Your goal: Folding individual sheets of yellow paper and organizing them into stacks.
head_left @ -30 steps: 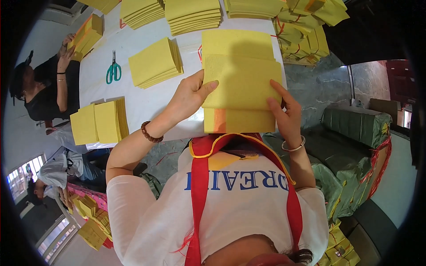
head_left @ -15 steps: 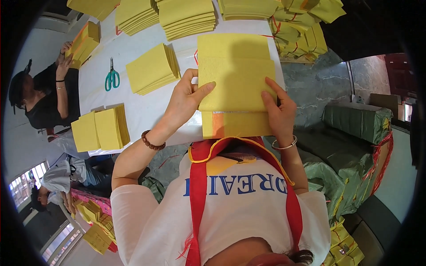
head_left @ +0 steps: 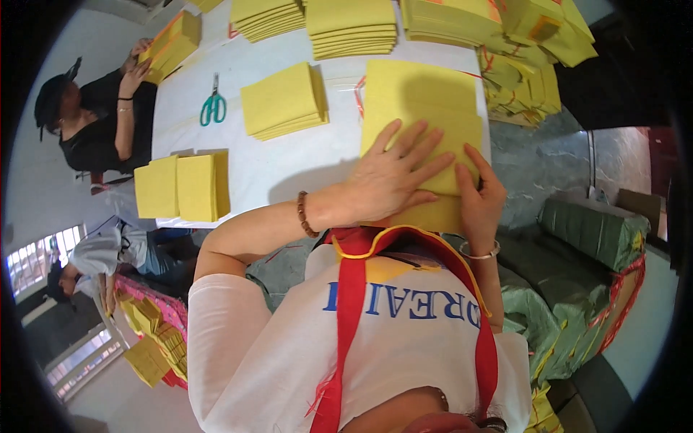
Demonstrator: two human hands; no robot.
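Observation:
Flat and with its fingers spread, my left hand (head_left: 404, 173) presses on top of a pile of yellow paper sheets (head_left: 460, 126) at the table's near edge. My right hand (head_left: 482, 195) grips the right edge of these sheets, thumb on top and index finger along the side; its other fingers are mostly hidden. More yellow paper (head_left: 422, 76) extends beyond the upper sheet's far edge. A smaller yellow stack (head_left: 281, 101) lies left of the pile, and teal-handled scissors (head_left: 214, 108) lie farther left.
Yellow stacks (head_left: 350, 29) line the far side of the white table (head_left: 253, 159), and two (head_left: 198, 187) sit at its near left corner. A co-worker (head_left: 101, 119) handles a yellow bundle at the left. Green wrapped bales (head_left: 570, 267) stand on the right.
My left hand has let go of the sheets' left edge and moved right, onto their top, with fingers spread. My right hand stays at the right edge. The whole view has shifted slightly.

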